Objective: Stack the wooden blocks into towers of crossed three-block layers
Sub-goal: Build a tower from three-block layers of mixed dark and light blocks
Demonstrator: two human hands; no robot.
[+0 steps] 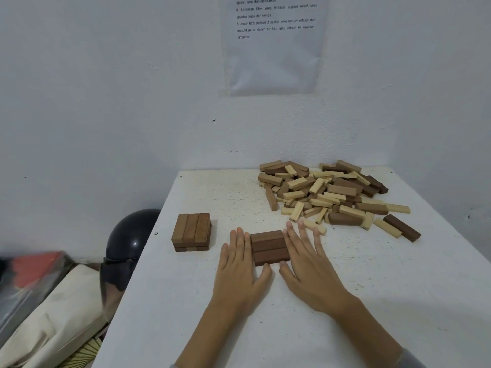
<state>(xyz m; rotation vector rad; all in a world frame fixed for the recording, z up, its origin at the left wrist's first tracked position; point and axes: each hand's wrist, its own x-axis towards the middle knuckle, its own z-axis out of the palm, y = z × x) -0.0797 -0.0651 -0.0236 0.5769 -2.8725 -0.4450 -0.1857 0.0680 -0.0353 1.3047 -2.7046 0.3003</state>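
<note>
- Both forearms reach in from 6 o'clock. The left hand (239, 272) and right hand (308, 269) lie flat on the white table (372, 301), fingers straight and spread, holding nothing.
- Between them sits a layer of three dark blocks (269, 247), smooth and rectangular. The index fingers touch its sides and the thumbs its near edge.
- At 9 o'clock of it, apart, stands a short reddish-brown tower (191, 231) of crossed layers.
- At 1 o'clock lies a loose pile (332, 192) of pale and dark blocks.

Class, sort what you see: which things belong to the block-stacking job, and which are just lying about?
Belong to the job:
dark three-block layer
small tower
pile of loose blocks
left hand
right hand
table

Lying about:
black helmet
cream cloth
</note>
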